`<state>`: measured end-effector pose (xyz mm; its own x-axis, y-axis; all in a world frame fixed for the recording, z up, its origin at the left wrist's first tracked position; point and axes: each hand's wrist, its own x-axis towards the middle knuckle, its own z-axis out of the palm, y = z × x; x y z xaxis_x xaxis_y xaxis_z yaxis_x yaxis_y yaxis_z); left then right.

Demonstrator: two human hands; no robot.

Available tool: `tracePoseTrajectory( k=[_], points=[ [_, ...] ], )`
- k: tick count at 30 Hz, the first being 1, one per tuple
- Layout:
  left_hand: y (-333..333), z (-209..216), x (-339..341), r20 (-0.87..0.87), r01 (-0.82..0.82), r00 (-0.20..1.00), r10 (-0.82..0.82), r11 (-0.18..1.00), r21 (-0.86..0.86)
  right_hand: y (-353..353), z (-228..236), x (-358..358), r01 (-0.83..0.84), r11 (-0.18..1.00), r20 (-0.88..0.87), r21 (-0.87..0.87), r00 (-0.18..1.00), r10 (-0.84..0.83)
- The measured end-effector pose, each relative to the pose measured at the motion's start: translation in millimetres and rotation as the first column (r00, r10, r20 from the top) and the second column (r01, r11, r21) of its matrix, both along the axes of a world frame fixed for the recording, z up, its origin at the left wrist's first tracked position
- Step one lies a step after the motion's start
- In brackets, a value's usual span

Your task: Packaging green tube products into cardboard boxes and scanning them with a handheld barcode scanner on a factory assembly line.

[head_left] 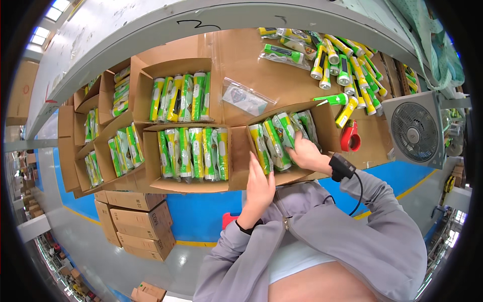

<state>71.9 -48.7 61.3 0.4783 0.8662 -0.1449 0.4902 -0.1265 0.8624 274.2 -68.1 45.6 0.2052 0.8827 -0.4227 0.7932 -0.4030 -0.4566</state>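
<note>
In front of me stands an open cardboard box (pixel 327 132) with several green, yellow and white flashlights in clear plastic bags. My right hand (pixel 306 153) reaches over its near right side, fingers curled against a bagged flashlight (pixel 285 130); part of its grip is hidden. At the box's near left corner, my left hand (pixel 260 189) has its fingers stretched out. Their tips lie along the lower end of the leftmost bagged flashlight (pixel 260 146). Crumpled clear plastic shows around the flashlights on the box's right side.
Other open boxes (pixel 187 187) filled with bagged flashlights stand to the left. Loose flashlights (pixel 347 108) are heaped at the far right, near a red tape dispenser (pixel 350 137) and a grey fan (pixel 413 132). Beyond my box lies a flat plastic bag (pixel 245 99). Closed cartons (pixel 136 221) sit on the floor.
</note>
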Motion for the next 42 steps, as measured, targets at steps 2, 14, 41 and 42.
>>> tracePoseTrajectory(
  k=[2, 14, 41, 42],
  points=[
    [-4, -12, -1, -0.003, 0.044, 0.999, -0.044, 0.999, 0.009, 5, -7, -9, 0.013, 1.000, 0.074, -0.023, 0.997, -0.011],
    [-5, -12, 3, -0.042, 0.016, 0.999, -0.014, 0.999, 0.047, 27, -18, 16, -0.511, 0.859, 0.091, 0.032, 0.858, 0.506],
    [-10, 4, 12, -0.239, -0.069, 0.969, 0.066, 0.998, -0.005, 101, -62, 246, 0.252, 0.794, -0.129, 0.553, 0.968, -0.217],
    [-10, 6, 13, -0.248, -0.062, 0.967, 0.063, 0.998, 0.011, 123, -63, 243, 0.046, 0.803, 0.020, 0.594, 0.997, -0.072]
  ],
)
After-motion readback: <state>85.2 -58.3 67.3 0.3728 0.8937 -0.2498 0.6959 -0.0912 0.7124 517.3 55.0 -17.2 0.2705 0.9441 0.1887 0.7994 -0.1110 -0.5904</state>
